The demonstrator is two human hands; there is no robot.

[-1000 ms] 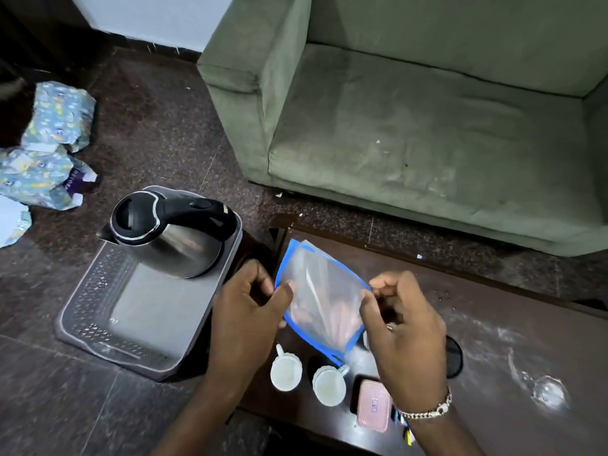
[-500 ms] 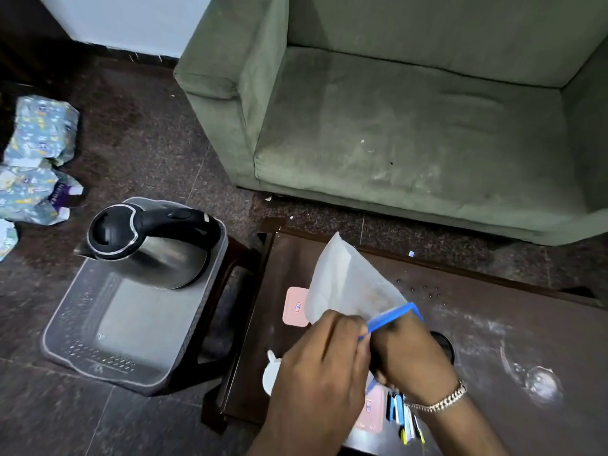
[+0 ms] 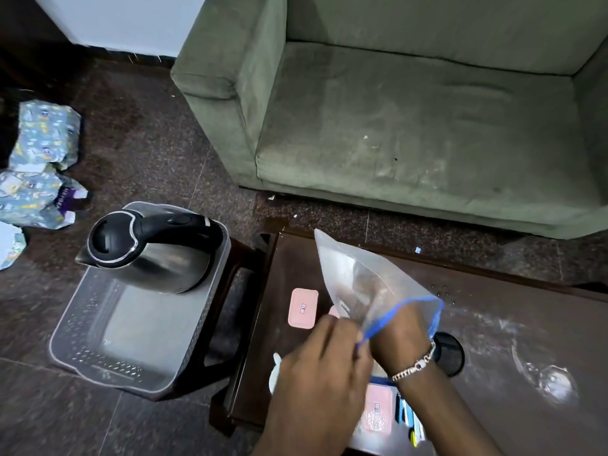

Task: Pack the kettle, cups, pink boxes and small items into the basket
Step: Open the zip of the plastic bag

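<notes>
While both hands point(image 3: 332, 366) spread clear bag point(image 3: 358, 281), kettle point(image 3: 148, 251) in basket point(image 3: 85, 324)

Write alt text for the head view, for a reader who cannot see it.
Two hands hold a clear blue-rimmed bag open over a dark table; the right hand reaches into it while the left hand grips the rim. A kettle stands in a grey basket on the floor to the left. Pink boxes lie on the table; a green sofa is behind.
</notes>
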